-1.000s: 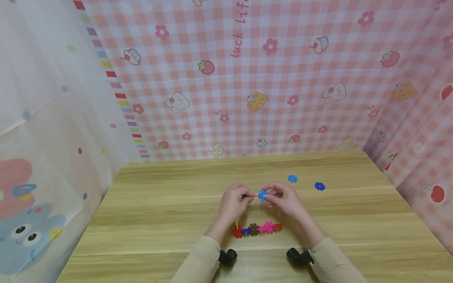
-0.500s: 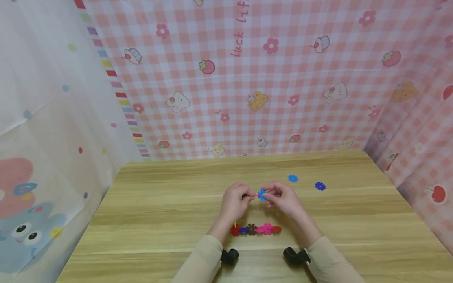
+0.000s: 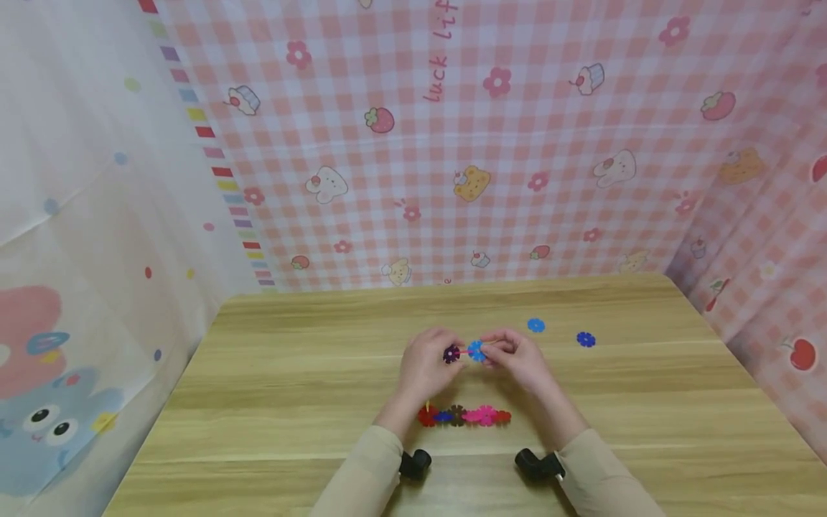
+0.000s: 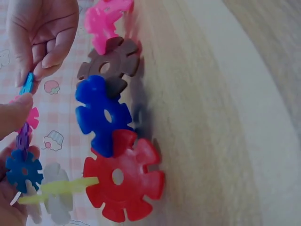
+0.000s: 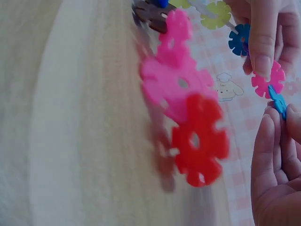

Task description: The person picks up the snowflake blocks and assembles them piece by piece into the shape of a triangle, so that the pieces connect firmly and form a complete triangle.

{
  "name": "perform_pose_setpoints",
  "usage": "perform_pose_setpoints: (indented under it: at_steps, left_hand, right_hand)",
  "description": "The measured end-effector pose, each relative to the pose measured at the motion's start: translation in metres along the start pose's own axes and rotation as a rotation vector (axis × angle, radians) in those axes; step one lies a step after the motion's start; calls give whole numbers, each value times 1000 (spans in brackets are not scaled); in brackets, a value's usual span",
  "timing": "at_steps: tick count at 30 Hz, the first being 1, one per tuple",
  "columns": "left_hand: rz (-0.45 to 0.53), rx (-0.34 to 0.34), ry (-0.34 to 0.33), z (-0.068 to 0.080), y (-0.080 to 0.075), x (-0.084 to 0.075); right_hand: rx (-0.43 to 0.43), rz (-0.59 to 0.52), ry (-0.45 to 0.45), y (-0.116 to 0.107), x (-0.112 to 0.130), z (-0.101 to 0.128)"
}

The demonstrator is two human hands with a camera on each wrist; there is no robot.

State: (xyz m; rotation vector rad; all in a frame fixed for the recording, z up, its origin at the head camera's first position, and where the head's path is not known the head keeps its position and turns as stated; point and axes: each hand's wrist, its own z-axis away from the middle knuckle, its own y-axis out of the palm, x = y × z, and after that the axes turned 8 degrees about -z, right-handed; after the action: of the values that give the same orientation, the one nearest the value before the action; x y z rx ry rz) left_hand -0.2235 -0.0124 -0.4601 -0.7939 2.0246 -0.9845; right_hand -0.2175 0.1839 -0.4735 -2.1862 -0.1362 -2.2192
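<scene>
My left hand [image 3: 426, 366] holds a chain of notched plastic snowflake discs near its purple disc [image 3: 451, 354] and pink disc [image 5: 268, 80]. Between thumb and fingers, my right hand [image 3: 519, 361] pinches a light blue snowflake disc [image 3: 476, 350], which meets the pink one edge-on. From the left hand the chain runs through a darker blue disc [image 4: 23, 172], a whitish disc [image 4: 59, 193] and a yellow disc [image 4: 70, 186] to a red disc [image 4: 124, 176]. Blue [image 4: 104, 115], brown [image 4: 108, 66], pink [image 5: 178, 84] and red end discs [image 5: 200, 141] continue it in front of the hands.
Two loose discs, one light blue [image 3: 535, 325] and one dark blue [image 3: 586, 339], lie on the wooden table [image 3: 291, 402] beyond the right hand. A pink checked cloth [image 3: 413, 158] hangs behind the table. Black wrist mounts [image 3: 416, 465] sit at both cuffs.
The left fingers have shifted, so the purple disc now shows beside them. Both hands stay nearly in place with the light blue disc between them. The front row has shifted slightly left in view.
</scene>
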Motion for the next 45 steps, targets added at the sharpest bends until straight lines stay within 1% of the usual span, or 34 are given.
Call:
perform_pose_setpoints:
  at_steps: [2, 5, 12, 16, 18, 21, 26, 28, 31, 34, 37, 45]
  left_hand:
    - [-31, 15, -1, -1, 0, 0]
    - [-50, 17, 11, -1, 0, -1]
    - [-22, -16, 48, -3, 3, 1]
    - [-6, -17, 36, -4, 2, 1]
    - [5, -13, 23, -4, 2, 1]
    - [7, -1, 6, -3, 1, 1]
    - [2, 17, -3, -3, 1, 1]
    - [3, 19, -4, -3, 1, 2]
    - [1, 18, -5, -2, 1, 2]
    - [-2, 19, -8, -2, 2, 3]
    - [-5, 22, -8, -1, 2, 3]
    - [-7, 34, -19, -1, 1, 4]
  right_hand:
    - [10, 3, -6, 1, 0, 0]
    - [23, 5, -18, 4, 0, 0]
    - [44, 6, -23, 6, -3, -1]
    - [82, 11, -54, 3, -4, -3]
    - [86, 25, -64, -2, -6, -4]
    - [40, 91, -72, -15, -10, -7]
    - [-106, 328, -104, -43, -14, -14]
    - [-145, 401, -122, -55, -15, -17]
    - [-187, 458, -117, -68, -14, -21]
    - [-196, 483, -70, -78, -11, -23]
    - [-185, 510, -38, -85, -9, -26]
    - [-134, 578, -66, -96, -11, -33]
